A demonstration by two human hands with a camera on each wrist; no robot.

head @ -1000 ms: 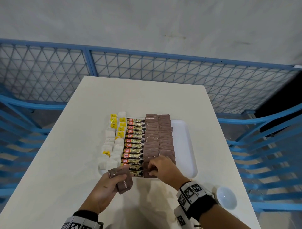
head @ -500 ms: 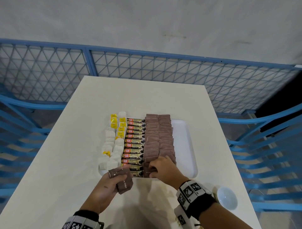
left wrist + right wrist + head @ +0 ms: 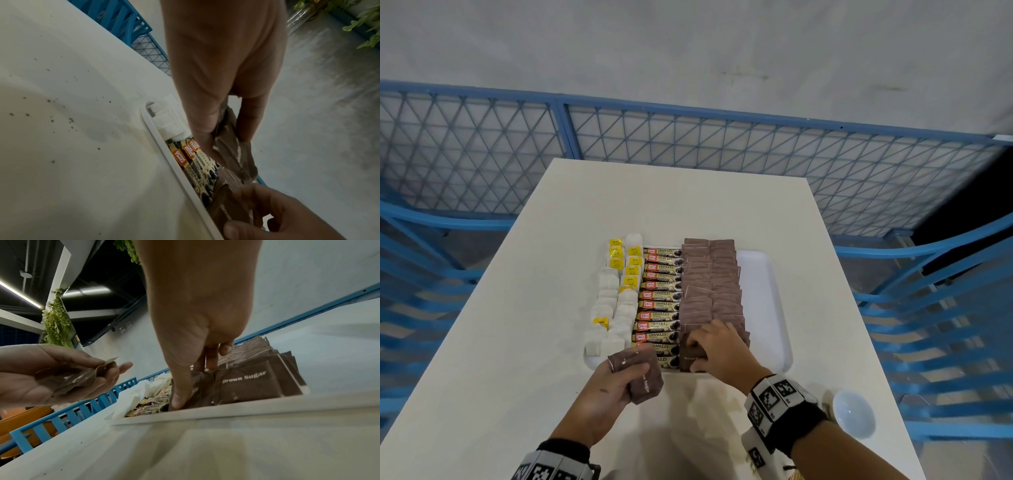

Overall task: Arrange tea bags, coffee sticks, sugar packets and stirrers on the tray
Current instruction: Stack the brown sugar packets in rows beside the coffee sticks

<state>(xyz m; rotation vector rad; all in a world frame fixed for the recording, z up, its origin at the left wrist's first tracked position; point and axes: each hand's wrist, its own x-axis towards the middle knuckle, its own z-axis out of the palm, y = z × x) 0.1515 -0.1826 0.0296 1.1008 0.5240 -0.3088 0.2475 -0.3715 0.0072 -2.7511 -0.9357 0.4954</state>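
Observation:
A white tray (image 3: 760, 308) carries tea bags (image 3: 609, 301) at its left, coffee sticks (image 3: 659, 294) down the middle and two columns of brown sugar packets (image 3: 710, 281). My right hand (image 3: 719, 346) is at the near end of the left brown column. There its thumb and fingers pinch one brown sugar packet (image 3: 203, 389) standing just inside the tray's front rim (image 3: 205, 412). Beside it lies a packet (image 3: 246, 386) marked Brown Sugar. My left hand (image 3: 616, 380) hovers at the tray's front left and grips a small bunch of brown sugar packets (image 3: 640, 373), seen also as packets (image 3: 236, 155).
A small white bowl (image 3: 854, 413) stands on the table near the front right, beside my right wrist. The tray's right strip is bare. Blue mesh railings (image 3: 688, 137) ring the white table (image 3: 482, 377), with blue chairs on both sides.
My right hand has edged slightly farther over the near end of the brown column with its packet. The left hand has stayed in place with its bunch.

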